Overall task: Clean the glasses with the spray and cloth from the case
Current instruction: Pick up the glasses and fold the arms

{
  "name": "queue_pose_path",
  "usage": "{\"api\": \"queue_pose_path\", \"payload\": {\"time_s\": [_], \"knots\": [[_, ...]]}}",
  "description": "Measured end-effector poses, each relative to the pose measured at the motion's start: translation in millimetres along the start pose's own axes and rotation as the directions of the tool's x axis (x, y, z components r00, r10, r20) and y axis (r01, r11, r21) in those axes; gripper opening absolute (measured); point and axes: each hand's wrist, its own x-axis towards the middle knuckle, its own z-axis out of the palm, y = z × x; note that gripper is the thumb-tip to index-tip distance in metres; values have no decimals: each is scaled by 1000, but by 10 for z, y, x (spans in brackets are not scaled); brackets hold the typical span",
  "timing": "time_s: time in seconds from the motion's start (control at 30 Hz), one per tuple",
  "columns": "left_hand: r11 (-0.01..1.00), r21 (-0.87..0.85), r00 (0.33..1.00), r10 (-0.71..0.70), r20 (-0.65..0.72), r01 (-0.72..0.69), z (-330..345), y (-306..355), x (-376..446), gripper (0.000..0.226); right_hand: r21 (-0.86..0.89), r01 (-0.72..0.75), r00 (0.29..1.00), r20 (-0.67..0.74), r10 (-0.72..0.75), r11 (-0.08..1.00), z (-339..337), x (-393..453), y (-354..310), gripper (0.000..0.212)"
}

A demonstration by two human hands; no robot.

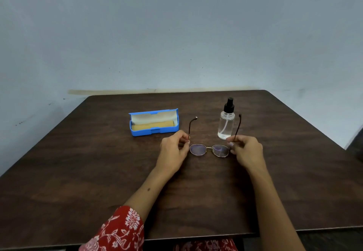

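Facing the person, glasses (209, 150) crosswise.

Plain indoor room, likely home: dark wood table (98, 172) against bare, scuffed blue-grey wall (176, 34).

Both arms reach forward, forearms angled in toward each other. Left hand (174, 150) has its fingers curled, thumb and fingertips pinched together. Right hand (246, 149) mirrors it, pinching too. Red floral sleeve (119, 231) on the left arm, right forearm's bare.
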Motion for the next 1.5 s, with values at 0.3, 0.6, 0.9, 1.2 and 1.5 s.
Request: {"api": "queue_pose_path", "payload": {"time_s": [0.3,0.6,0.9,1.2,1.5], "knots": [[880,389,921,123,371,-274,-76,139,109,32,96,-68,978,202,48,993,-136,166,-33,24],[844,427,895,129,427,-325,-59,150,93,31,-27,-17,945,325,24,1000,-222,234,-68,20],[930,299,938,111,328,-215,-57,22,69,30,-489,196,965,250,-78,850,-9,211,-174,23],[994,108,955,-16,295,-17,-230,-130,26,35,-548,209,967,239,-88,810,18,126,-245,29],[696,-580,905,-353,236,423,-501,-102,36,15,179,7,873,480,-93,984,-143,64,-330,23]]}}
